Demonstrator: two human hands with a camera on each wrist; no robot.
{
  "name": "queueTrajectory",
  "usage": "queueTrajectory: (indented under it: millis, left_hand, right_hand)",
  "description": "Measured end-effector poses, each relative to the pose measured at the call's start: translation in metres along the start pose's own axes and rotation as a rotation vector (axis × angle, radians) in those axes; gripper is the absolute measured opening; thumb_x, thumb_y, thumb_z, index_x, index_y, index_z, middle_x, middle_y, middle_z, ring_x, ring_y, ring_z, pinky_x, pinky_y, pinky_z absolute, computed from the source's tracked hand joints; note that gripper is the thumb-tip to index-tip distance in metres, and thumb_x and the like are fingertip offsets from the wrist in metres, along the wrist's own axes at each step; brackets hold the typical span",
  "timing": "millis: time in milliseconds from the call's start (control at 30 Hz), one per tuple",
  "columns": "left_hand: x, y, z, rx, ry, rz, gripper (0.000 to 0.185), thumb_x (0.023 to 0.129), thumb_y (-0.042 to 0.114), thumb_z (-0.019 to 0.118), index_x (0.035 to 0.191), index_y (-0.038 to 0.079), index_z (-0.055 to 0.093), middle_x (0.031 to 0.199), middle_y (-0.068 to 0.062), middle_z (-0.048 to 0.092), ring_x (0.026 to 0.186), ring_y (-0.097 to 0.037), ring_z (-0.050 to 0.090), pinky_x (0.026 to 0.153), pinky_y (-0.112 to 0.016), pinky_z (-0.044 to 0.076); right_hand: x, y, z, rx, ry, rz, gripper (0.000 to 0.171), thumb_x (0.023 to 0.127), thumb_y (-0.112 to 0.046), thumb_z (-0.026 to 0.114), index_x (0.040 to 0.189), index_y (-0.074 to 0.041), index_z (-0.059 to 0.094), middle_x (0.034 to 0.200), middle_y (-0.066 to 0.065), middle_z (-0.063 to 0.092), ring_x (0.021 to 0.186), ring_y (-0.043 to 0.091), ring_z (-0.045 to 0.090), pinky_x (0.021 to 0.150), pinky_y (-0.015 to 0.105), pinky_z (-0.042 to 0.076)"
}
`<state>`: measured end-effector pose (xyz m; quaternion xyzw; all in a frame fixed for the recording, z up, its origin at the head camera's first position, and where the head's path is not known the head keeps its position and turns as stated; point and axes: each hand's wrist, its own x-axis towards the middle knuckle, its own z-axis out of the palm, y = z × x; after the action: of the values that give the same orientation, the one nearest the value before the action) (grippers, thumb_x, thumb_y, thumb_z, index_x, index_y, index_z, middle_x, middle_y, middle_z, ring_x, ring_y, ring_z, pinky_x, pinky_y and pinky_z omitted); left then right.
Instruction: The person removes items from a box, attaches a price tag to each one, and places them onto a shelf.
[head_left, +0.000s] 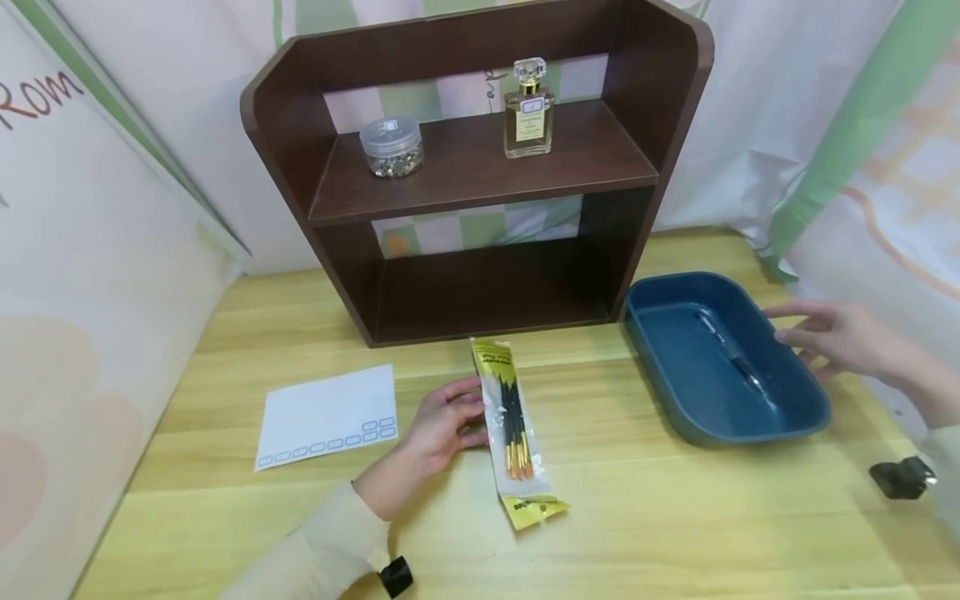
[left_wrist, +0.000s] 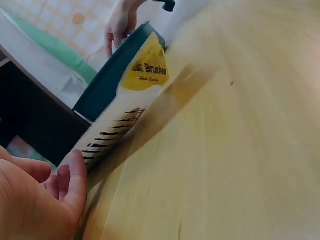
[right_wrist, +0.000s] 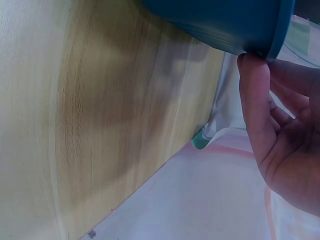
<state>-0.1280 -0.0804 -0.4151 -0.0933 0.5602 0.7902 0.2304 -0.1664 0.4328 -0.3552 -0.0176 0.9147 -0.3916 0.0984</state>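
My left hand (head_left: 442, 425) pinches the left edge of a clear pack of paintbrushes (head_left: 513, 429) with yellow ends. In the left wrist view, the pack (left_wrist: 120, 120) is tilted up on edge over its shadow, beside the curled left fingers (left_wrist: 75, 185). Over on the right, my right hand (head_left: 847, 337) is at the outer side of a dark blue bin (head_left: 667, 392), fingers fairly straight. The right wrist view shows a fingertip of that hand (right_wrist: 285, 120) right under the bin's rim (right_wrist: 282, 30). A pen (head_left: 731, 358) with a black grip lies inside the bin.
A dark brown two-tier shelf (head_left: 480, 196) stands at the back of the wooden table. Its upper tier bears a clear jar (head_left: 392, 147) of small metallic bits and a perfume bottle (head_left: 528, 117). A white sheet with small printed labels (head_left: 327, 412) lies left of the left hand.
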Motion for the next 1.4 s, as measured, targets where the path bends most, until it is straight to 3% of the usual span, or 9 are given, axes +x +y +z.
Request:
queueTrajectory:
  millis: [267,400,467,533,700,800,1067,1233,1400]
  left_hand:
    - [-0.011,0.003,-0.011,0.054,-0.023,-0.003,0.047,0.096,-0.005,0.055,0.143,-0.002,0.048,0.125,-0.021,0.056,0.098,-0.026,0.063,0.086,-0.045,0.058]
    - [-0.017,0.004,-0.018,0.068,-0.025,0.003,0.049,0.096,-0.003,0.057,0.144,-0.003,0.046,0.127,-0.022,0.055,0.102,-0.027,0.062,0.087,-0.045,0.058]
    - [-0.021,0.004,-0.023,0.071,-0.022,0.015,0.048,0.096,-0.001,0.058,0.142,-0.004,0.047,0.125,-0.022,0.056,0.103,-0.028,0.062,0.087,-0.045,0.058]
    - [-0.026,0.004,-0.028,0.077,-0.021,0.036,0.045,0.097,0.001,0.059,0.140,-0.005,0.048,0.122,-0.023,0.057,0.103,-0.028,0.062,0.087,-0.045,0.058]
    - [-0.041,0.012,-0.046,0.127,-0.034,0.118,0.043,0.095,0.000,0.062,0.135,-0.011,0.048,0.121,-0.025,0.059,0.104,-0.031,0.063,0.089,-0.046,0.057]
    - [-0.047,0.021,-0.060,0.164,-0.017,0.187,0.044,0.093,-0.003,0.063,0.133,-0.013,0.048,0.124,-0.026,0.057,0.104,-0.032,0.063,0.091,-0.048,0.056]
    - [-0.060,0.044,-0.108,0.170,0.209,0.274,0.047,0.091,-0.006,0.066,0.135,-0.010,0.050,0.126,-0.020,0.057,0.101,-0.021,0.065,0.093,-0.042,0.055]
    - [-0.071,0.054,-0.133,0.363,0.306,0.273,0.053,0.094,0.002,0.068,0.142,-0.005,0.047,0.139,-0.019,0.051,0.116,-0.018,0.058,0.096,-0.027,0.051]
    - [-0.080,0.060,-0.149,0.610,0.320,0.251,0.062,0.092,0.008,0.073,0.147,0.002,0.045,0.153,-0.015,0.040,0.140,-0.032,0.037,0.115,-0.045,0.032]
  right_hand:
    - [0.000,-0.002,-0.001,-0.069,-0.004,-0.024,0.041,0.101,-0.008,0.061,0.112,-0.047,0.056,0.091,0.018,0.073,0.064,0.016,0.065,0.052,0.038,0.059]
    - [0.003,-0.008,0.002,-0.156,0.011,-0.070,0.029,0.098,-0.001,0.061,0.123,-0.015,0.063,0.088,0.022,0.072,0.061,0.013,0.064,0.049,0.037,0.058]
    - [0.004,-0.014,0.003,-0.258,0.035,-0.132,0.032,0.095,0.003,0.062,0.127,0.005,0.058,0.084,0.022,0.071,0.059,0.011,0.063,0.048,0.033,0.056]
    - [0.007,-0.023,0.005,-0.356,0.058,-0.202,0.038,0.092,0.005,0.064,0.127,0.014,0.053,0.083,0.021,0.070,0.061,0.013,0.063,0.048,0.030,0.053]
    - [0.016,-0.061,0.018,-0.467,0.130,-0.305,0.037,0.089,0.000,0.071,0.123,0.009,0.061,0.086,0.016,0.069,0.073,0.031,0.067,0.055,0.029,0.049]
    - [0.019,-0.091,0.032,-0.478,0.155,-0.337,0.035,0.088,-0.005,0.076,0.120,0.003,0.067,0.090,0.012,0.070,0.078,0.030,0.066,0.061,0.033,0.050]
    - [0.024,-0.162,0.080,-0.357,0.158,-0.460,0.029,0.088,-0.010,0.078,0.117,-0.009,0.073,0.090,0.001,0.071,0.079,0.016,0.064,0.064,0.024,0.049]
    - [0.030,-0.194,0.114,-0.276,0.032,-0.476,0.028,0.094,-0.013,0.073,0.122,-0.011,0.070,0.096,0.002,0.070,0.086,0.017,0.064,0.069,0.035,0.052]
    - [0.041,-0.212,0.158,-0.217,-0.066,-0.512,0.029,0.093,-0.011,0.073,0.122,-0.011,0.070,0.098,0.002,0.070,0.087,0.017,0.063,0.072,0.036,0.054]
